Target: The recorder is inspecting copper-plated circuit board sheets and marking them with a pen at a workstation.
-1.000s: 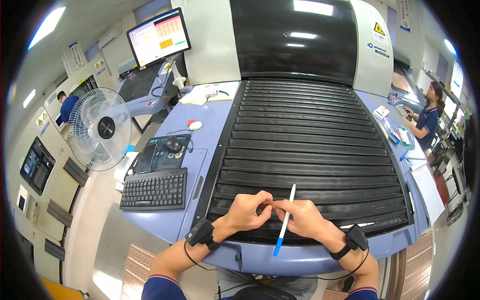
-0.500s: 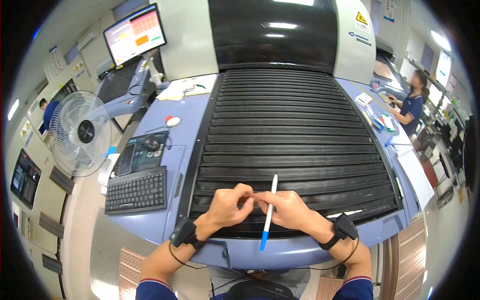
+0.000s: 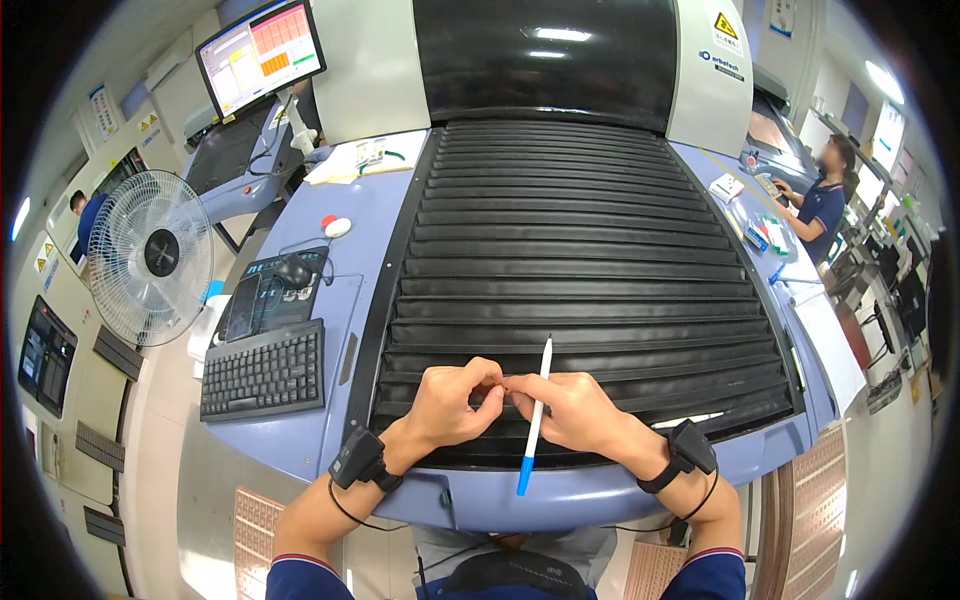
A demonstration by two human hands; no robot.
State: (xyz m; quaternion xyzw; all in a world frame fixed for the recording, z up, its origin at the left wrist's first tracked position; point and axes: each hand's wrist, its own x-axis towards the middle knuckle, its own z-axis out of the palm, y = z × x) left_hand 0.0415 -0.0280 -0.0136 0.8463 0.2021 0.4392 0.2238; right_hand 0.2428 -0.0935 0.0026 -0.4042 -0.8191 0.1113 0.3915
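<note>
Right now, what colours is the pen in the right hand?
The pen is white with a blue end; head view.

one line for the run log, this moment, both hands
left hand: close beside right, pinched item unclear | right hand: holds white pen, blue end nearer person | below: black ridged surface

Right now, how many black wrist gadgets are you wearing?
2: one gadget strapped behind the left hand, the other gadget behind the right hand, which holds a white pen. Both show plainly.
</note>
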